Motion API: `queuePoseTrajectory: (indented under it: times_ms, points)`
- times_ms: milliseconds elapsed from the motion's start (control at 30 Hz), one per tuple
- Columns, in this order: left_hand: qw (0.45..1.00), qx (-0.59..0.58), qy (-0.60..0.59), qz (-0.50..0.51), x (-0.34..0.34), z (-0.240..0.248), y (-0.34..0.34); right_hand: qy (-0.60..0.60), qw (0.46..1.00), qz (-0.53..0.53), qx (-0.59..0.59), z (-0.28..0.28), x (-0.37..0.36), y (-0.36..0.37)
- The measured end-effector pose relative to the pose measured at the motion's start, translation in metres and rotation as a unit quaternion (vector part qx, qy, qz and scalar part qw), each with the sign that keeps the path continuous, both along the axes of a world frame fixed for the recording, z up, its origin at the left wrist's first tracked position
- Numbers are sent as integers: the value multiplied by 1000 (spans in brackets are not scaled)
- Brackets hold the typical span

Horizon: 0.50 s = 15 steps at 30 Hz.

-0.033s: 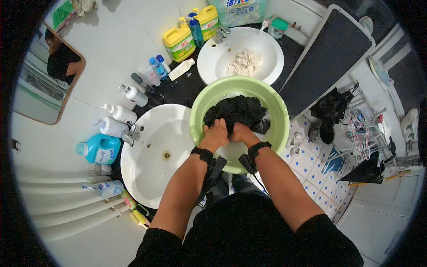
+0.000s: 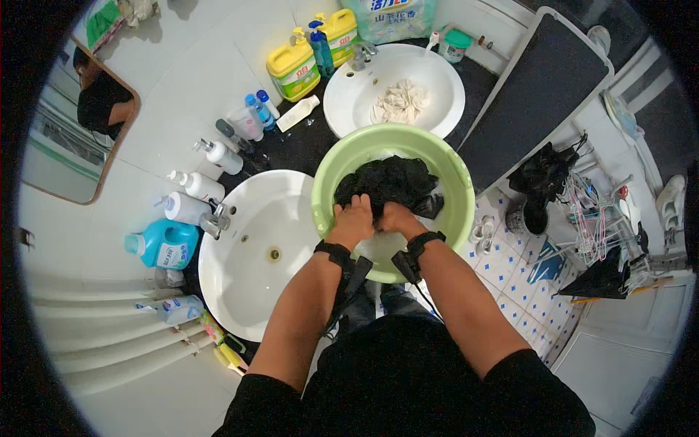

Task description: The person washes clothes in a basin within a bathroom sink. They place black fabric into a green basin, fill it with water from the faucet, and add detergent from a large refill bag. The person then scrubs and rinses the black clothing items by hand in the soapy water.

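A bundled black garment [image 2: 389, 182] lies in a light green plastic basin [image 2: 457, 182] with some cloudy, sudsy water. My left hand [image 2: 352, 221] grips its near left side, fingers bent over the fabric. Close beside it, my right hand [image 2: 397, 218] is closed on the near edge of the same garment, its fingertips hidden in the folds. Both wrists wear black straps with small dark devices attached. What kind of garment it is cannot be made out.
A white sink [image 2: 247, 284] is left of the basin; another sink [image 2: 444, 80] beyond it holds pale wet cloth [image 2: 400, 102]. Bottles and yellow jugs [image 2: 291, 69] line the dark counter [image 2: 291, 149]. At right stand a dark panel [image 2: 535, 95] and a heap of hangers [image 2: 586, 211].
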<state>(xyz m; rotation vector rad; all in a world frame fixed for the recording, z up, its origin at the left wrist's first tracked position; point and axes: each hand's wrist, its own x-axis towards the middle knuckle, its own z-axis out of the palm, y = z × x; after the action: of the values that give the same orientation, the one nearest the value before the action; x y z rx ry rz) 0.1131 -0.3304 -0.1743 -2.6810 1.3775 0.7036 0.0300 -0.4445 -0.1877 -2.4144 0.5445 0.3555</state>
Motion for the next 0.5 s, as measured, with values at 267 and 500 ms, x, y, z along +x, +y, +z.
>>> queuePoseTrajectory:
  times_ms: [267, 500]
  points:
    - [980, -34, 192, -49, -9, 47, 1, -61, 904, -276, 321, 62, -38, -25]
    - [936, -273, 216, 46, -6, 53, 5, -284, 761, -350, 467, 162, -56, -7]
